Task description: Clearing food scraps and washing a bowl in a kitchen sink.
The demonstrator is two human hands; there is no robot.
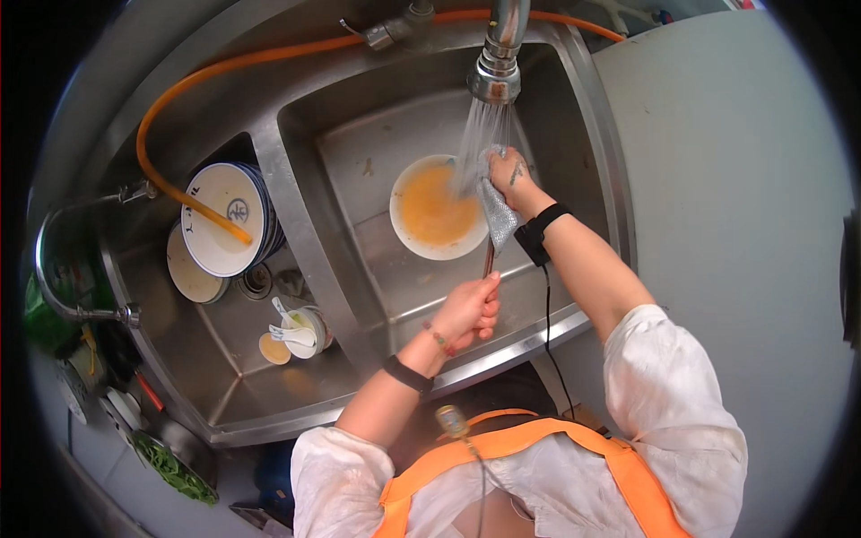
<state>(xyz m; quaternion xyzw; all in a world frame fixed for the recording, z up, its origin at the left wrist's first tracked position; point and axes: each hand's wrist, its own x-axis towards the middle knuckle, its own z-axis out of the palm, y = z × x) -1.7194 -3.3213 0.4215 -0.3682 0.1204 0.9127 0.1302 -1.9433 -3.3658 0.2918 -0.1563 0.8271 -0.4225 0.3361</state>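
Note:
My left hand [467, 311] is closed around the lower ends of thin brown sticks [489, 259], which look like chopsticks. Silvery scrubbing cloth [499, 214] wraps their upper part, and my right hand [511, 176] grips that cloth under the spray. Water pours from the metal faucet head [494, 82] above. Just left of the cloth, a white bowl [440, 250] holding cloudy orange liquid sits in the right basin of the steel sink [363, 269]. How many sticks I hold cannot be told.
Stacked white plates [218, 215] with blue rims fill part of the left basin, an orange hose [158, 101] ending over them. Small bowls with white spoons [294, 335] stand lower there. A second curved faucet [50, 262] and leafy greens [168, 467] lie at far left.

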